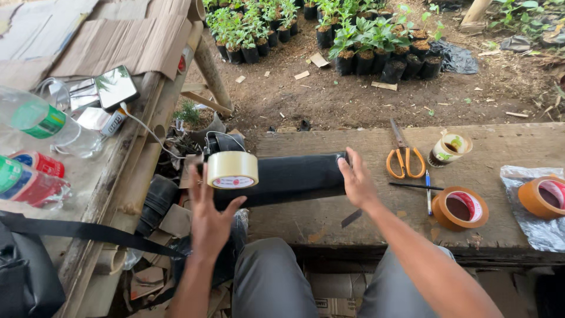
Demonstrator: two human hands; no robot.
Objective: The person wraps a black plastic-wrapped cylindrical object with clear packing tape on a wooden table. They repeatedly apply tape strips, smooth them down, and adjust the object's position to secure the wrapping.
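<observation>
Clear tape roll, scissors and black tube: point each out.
clear tape roll (232,169), head view, outer band.
scissors (405,161), head view, orange handles.
black tube (294,176), head view, middle of its side.

A glossy, clear plastic tape roll (232,169) is seen against a matt black plastic roll (282,178). Rough, weathered wood is shown by the bench (506,147); at its three o'clock, crinkled shiny foil (538,229) is laid. Orange plastic handles and dull metal blades are shown by the scissors (403,154).
</observation>
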